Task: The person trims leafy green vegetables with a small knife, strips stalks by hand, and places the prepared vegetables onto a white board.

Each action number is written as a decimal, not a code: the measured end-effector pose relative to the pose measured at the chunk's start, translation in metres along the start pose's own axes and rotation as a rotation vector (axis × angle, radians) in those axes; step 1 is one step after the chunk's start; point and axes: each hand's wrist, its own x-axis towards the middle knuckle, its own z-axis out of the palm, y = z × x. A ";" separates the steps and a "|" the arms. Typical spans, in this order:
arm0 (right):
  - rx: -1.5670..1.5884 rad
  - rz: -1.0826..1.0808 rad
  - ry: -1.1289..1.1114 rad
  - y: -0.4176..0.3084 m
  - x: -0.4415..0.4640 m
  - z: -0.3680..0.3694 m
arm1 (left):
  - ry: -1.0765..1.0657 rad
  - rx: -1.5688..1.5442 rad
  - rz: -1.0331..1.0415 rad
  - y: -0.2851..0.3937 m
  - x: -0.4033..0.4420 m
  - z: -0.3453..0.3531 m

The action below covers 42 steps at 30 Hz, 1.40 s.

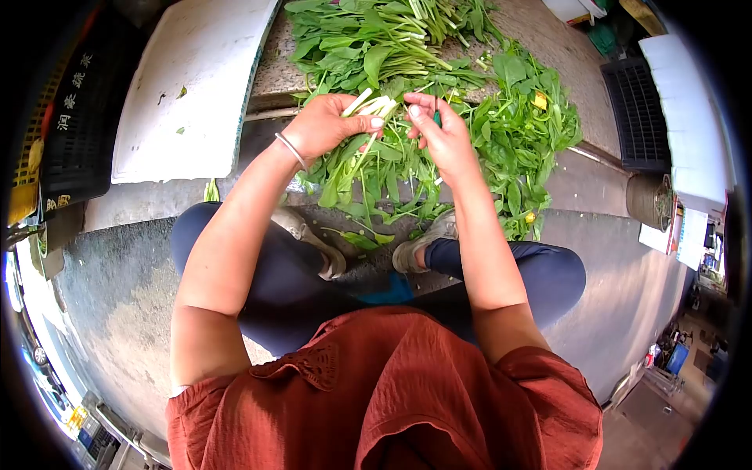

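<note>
Small bunch of pale green stems [381, 107] is in the L hand [330, 129], above loose leafy greens [385, 176], in front of the person. The L hand is clamped on this bunch, w/ its thumb laid across the stems. The R hand [445, 139] is just beside, apart from the L hand, w/ fingers bent and thumb near the stems. A small dark green item [436, 116] shows at its index finger; cannot tell what it is, nor if these fingers pinch a stem.

Behind the hands, a big heap of greens w/ long stems [364, 39] lies on the low stone ledge [548, 27]. To the R, another leafy heap [540, 113], w/ some yellow bits, spreads over the ledge edge. To the L is a white board [200, 63] w/ few leaf scraps, and next to it a black crate [78, 102] w/ printed Chinese chars. On the far R stand a 2nd black crate [636, 110] and a white box [697, 113]. The person's shoes [427, 244] are below the hands, on either side of loose leaves.
</note>
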 end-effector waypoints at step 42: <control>0.483 0.179 0.005 0.024 -0.019 -0.006 | 0.053 0.152 -0.040 -0.014 0.010 -0.008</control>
